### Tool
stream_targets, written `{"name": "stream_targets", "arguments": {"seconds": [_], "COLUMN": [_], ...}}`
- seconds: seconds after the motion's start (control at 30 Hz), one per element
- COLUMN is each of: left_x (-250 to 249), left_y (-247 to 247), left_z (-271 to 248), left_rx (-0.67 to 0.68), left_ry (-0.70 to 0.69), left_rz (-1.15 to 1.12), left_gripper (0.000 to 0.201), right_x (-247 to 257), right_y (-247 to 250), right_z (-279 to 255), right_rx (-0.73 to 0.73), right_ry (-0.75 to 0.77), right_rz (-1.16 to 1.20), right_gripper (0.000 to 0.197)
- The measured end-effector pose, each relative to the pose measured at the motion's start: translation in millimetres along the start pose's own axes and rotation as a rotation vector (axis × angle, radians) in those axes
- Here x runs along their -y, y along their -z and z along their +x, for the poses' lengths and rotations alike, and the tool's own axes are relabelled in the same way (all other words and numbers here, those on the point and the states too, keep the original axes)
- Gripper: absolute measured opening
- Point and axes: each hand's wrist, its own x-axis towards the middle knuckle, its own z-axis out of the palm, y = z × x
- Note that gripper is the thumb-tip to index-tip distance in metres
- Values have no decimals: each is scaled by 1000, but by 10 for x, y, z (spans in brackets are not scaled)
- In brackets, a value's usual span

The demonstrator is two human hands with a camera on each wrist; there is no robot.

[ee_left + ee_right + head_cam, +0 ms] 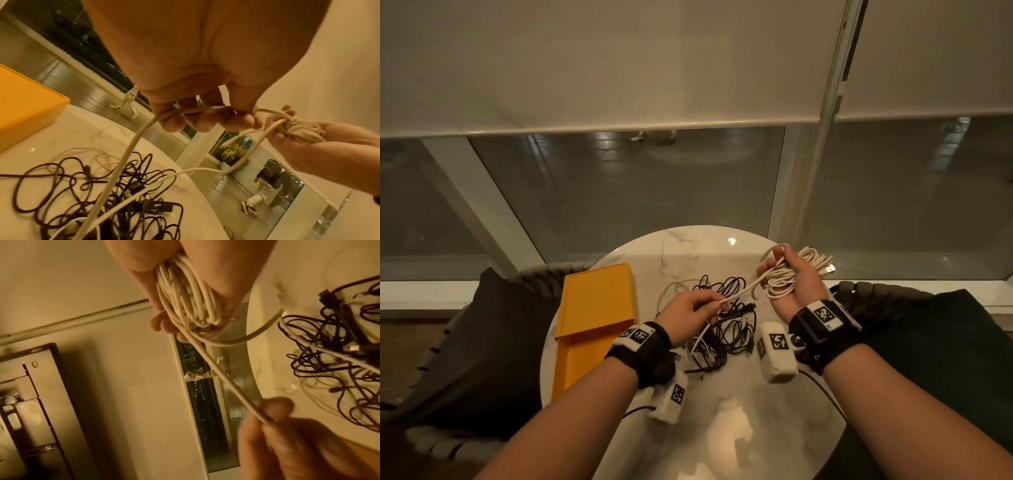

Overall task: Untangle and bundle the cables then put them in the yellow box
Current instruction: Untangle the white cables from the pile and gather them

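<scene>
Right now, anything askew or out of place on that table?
Nothing damaged or spilled. The yellow box overhangs the round table at its left edge. Black cables lie in a tangle mid-table, as expected mid-task.

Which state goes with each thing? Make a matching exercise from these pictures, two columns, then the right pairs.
Things:
1. white cable
2. black cables
3. yellow box
4. left hand

States:
A. lies open on the table's left side
B. pinches a loose white strand
C. coiled round the right hand
D. tangled on the table

Pairs: 1-C, 2-D, 3-A, 4-B
</scene>
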Motion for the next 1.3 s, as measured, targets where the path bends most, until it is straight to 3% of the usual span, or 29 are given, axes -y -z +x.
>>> {"name": "stream_targets", "arguments": {"seconds": [0.17,0.4,0.57,0.7,0.83,1.03,1.2,1.3], "left_x": [155,160,206,234,232,224,192,183], "left_y": [2,-25,3,22,36,69,92,130], "left_z": [-20,31,46,92,88,64,56,61], "left_rx": [-34,-20,-2,-41,-54,-56,-75,-103], "left_ry": [92,140,194,233,232,229,213,175], "left_rz": [26,79,131,157,204,221,240,267], "left_gripper": [24,24,23,23,22,24,21,17], "right_x": [165,220,385,412,408,437,484,573], "right_y": [-22,-134,-171,-180,-145,-131,-116,-128], "right_z": [72,-13,61,34,40,30,13,20], "right_rx": [18,128,77,111,159,204,188,195], "right_ry": [39,6,83,103,127,168,181,200], "right_rz": [55,51,111,6,-94,-222,-201,-182], "right_gripper": [24,50,26,47,15,30,27,14]}}
